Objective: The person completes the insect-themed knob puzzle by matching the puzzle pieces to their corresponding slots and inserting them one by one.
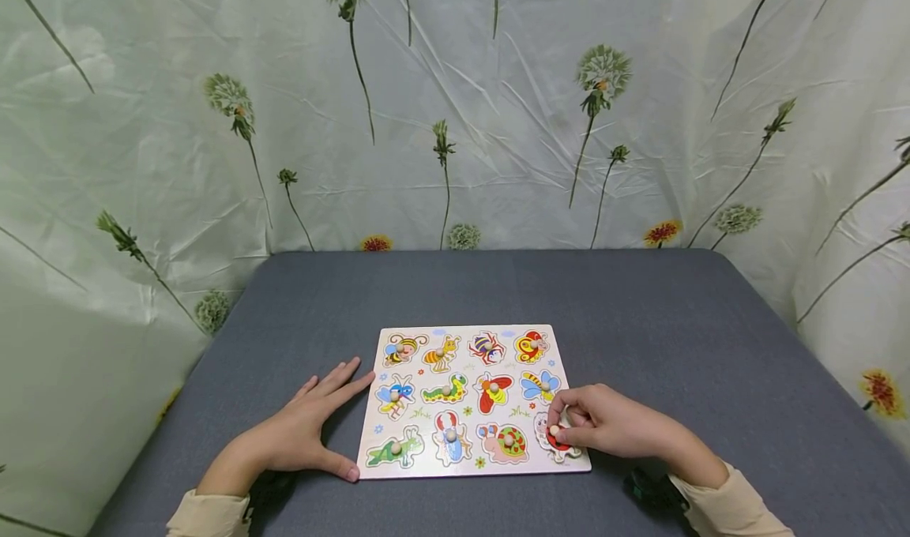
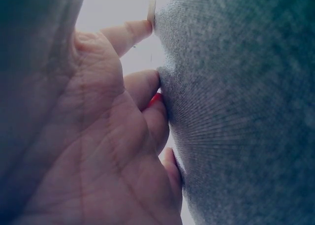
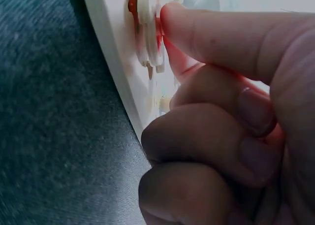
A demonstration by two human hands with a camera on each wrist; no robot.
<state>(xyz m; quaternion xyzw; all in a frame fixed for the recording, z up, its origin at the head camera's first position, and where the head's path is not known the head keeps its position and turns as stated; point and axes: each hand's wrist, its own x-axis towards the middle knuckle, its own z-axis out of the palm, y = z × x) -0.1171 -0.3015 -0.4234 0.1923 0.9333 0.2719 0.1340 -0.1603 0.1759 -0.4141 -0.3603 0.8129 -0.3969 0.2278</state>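
A wooden peg puzzle board (image 1: 426,472) with several insect pieces lies on the table. My right hand (image 1: 618,425) pinches the knob of the red ladybug piece (image 1: 562,446) between thumb and fingertips at the board's lower right corner. In the right wrist view, that ladybug piece (image 3: 151,33) sits edge-on above the board surface, apparently not flush; its recess is partly hidden. My left hand (image 1: 298,433) lies at the board's left edge with fingers spread, index finger and thumb touching the edge. Its palm fills much of the left wrist view.
A grey cloth covers the table (image 1: 498,284), which reaches back to a pale curtain (image 1: 526,110) printed with dandelions. Other knobbed pieces sit in the board, such as the snail (image 1: 503,442) beside the ladybug and the dragonfly (image 1: 540,385) above it.
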